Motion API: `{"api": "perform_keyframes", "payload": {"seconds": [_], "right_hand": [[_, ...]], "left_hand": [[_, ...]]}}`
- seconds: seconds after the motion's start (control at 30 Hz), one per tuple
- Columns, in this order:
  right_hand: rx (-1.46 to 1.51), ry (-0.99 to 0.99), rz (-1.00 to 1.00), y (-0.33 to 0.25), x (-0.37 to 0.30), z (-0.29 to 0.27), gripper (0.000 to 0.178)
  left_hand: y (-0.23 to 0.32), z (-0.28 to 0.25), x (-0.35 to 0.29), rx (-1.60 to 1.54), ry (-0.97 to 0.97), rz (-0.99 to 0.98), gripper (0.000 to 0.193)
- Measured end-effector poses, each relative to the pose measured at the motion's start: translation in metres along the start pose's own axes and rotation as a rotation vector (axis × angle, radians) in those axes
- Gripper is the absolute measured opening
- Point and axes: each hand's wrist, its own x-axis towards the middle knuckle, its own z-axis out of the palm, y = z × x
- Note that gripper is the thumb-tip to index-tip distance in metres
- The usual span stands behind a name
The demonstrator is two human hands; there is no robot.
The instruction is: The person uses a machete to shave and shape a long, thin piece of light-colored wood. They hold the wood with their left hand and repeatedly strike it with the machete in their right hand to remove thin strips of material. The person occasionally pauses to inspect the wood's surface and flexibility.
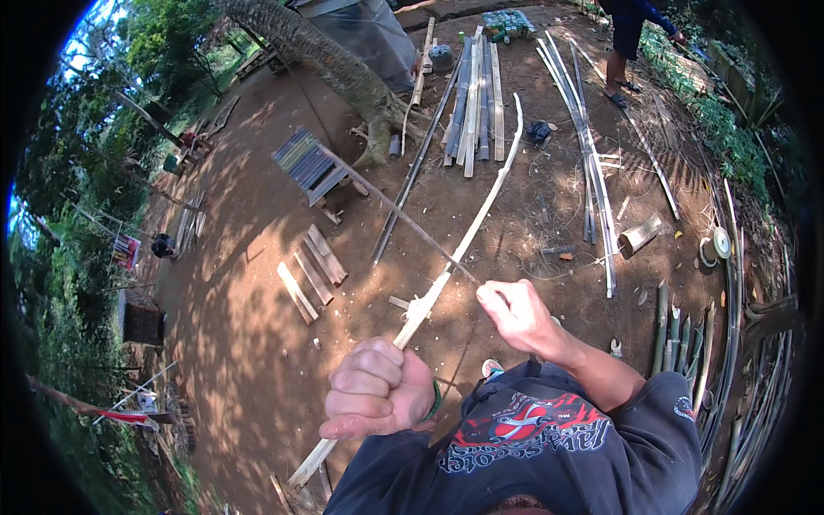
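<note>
A long, pale, peeled stick [481, 215] runs slanting across the view, from the lower left up to a slightly crooked far end. My left hand [380, 388] is wrapped round it near its lower part. Frayed shavings [421, 307] cling to the stick just beyond that fist. My right hand [519, 318] is closed on the near end of a long, thin, dark strip [390, 206]; whether it is a blade or a rod I cannot tell. The strip crosses the stick just past the frayed spot and reaches up to the left.
Split bamboo lengths [475, 103] lie beyond the stick, with more long poles [588, 163] to their right. A slatted stand [311, 167] and short boards [322, 256] are left of centre. A tree trunk [335, 64] leans behind. Another person's legs [620, 64] show at far right.
</note>
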Motion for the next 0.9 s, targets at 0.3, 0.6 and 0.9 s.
{"api": "perform_keyframes", "payload": {"seconds": [0.3, 0.6, 0.9], "right_hand": [[-0.014, -0.023, 0.037, 0.055, 0.017, -0.006, 0.051], [-0.011, -0.158, -0.186, 0.054, 0.025, -0.017, 0.048], [-0.078, -0.073, 0.052, 0.127, 0.074, -0.044, 0.057]], "left_hand": [[-0.017, 0.004, 0.002, -0.076, 0.066, -0.084, 0.054], [-0.028, 0.015, 0.003, 0.022, 0.215, -0.101, 0.055], [-0.03, 0.005, 0.011, -0.014, 0.203, -0.111, 0.055]]}}
